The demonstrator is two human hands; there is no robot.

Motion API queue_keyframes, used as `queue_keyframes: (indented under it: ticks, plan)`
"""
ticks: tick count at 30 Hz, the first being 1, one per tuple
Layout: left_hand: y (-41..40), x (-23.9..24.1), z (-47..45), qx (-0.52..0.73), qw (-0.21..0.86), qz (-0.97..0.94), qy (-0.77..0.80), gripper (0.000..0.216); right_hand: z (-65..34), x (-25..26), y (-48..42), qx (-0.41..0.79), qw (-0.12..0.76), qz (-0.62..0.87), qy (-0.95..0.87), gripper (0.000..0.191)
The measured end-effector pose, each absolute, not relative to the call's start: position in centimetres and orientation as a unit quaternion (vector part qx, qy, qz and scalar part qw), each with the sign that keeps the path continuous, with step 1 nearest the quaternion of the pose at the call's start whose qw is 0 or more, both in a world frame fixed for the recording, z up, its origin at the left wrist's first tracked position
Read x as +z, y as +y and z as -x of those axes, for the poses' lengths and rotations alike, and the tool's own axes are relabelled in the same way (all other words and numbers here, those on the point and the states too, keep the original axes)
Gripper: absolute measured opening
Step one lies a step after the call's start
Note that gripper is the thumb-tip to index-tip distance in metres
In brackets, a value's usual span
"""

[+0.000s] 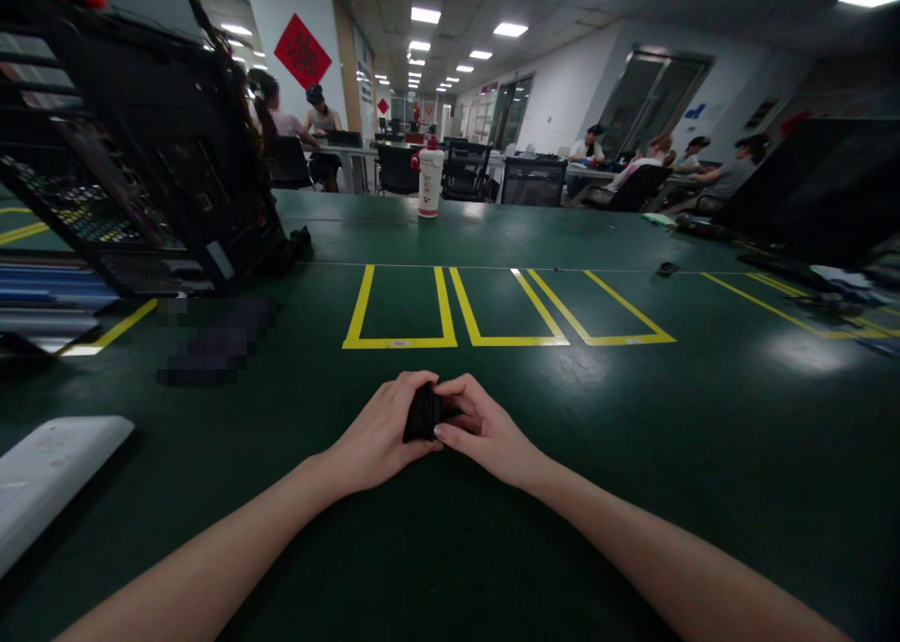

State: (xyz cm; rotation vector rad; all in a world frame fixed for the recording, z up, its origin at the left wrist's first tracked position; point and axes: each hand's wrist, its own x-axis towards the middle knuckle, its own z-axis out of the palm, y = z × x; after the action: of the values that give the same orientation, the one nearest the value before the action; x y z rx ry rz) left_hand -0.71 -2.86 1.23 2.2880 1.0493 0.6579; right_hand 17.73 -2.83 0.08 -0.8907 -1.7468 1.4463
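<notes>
A small black object [420, 415], blocky and partly covered by fingers, stands between my two hands over the green table [450, 548]; its exact kind cannot be made out. My left hand [380, 431] is closed around its left side, thumb near me and fingers over the far side. From the right, my right hand [488, 428] pinches its right edge, with the thumb low at the front and the index finger at the top. Yellow tape outlines [400, 343] lie on the tabletop just beyond the hands.
An open black computer case [175, 155] stands at the left, beside a white box-like device [56, 473]. A white bottle [430, 183] with a red top stands toward the far edge. A dark monitor [816, 192] and cables are at the right. Several people sit at tables beyond.
</notes>
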Motion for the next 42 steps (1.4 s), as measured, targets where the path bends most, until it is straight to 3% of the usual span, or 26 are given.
queue_keyframes:
  ticks: [5, 16, 22, 27, 38, 42]
  plan:
    - [-2.89, 1.34, 0.66, 0.245, 0.272, -0.843, 0.394, 0.058, -17.50, 0.03, -2.86, 0.546, 0.368, 0.343, -0.670, 0.017]
    - [-2.85, 1.09, 0.94, 0.238, 0.288, -0.839, 0.395, 0.058, -17.83, 0.31, -2.83, 0.551, 0.339, 0.348, -0.679, 0.030]
    - [-2.88, 1.28, 0.78, 0.248, 0.279, -0.841, 0.393, 0.060, -17.61, -0.34, -2.66, 0.546, 0.386, 0.333, -0.665, 0.018]
    - [-2.88, 1.17, 0.90, 0.251, 0.284, -0.839, 0.390, 0.060, -17.56, -0.27, -2.61, 0.546, 0.355, 0.365, -0.665, 0.028]
    - [-3.02, 1.48, 0.82, 0.248, 0.283, -0.840, 0.390, 0.058, -17.59, -0.07, -2.91, 0.534, 0.371, 0.347, -0.676, 0.019]
    - [-3.10, 1.52, 0.83, 0.253, 0.285, -0.840, 0.387, 0.059, -17.51, 0.18, -2.95, 0.535, 0.353, 0.372, -0.671, 0.027]
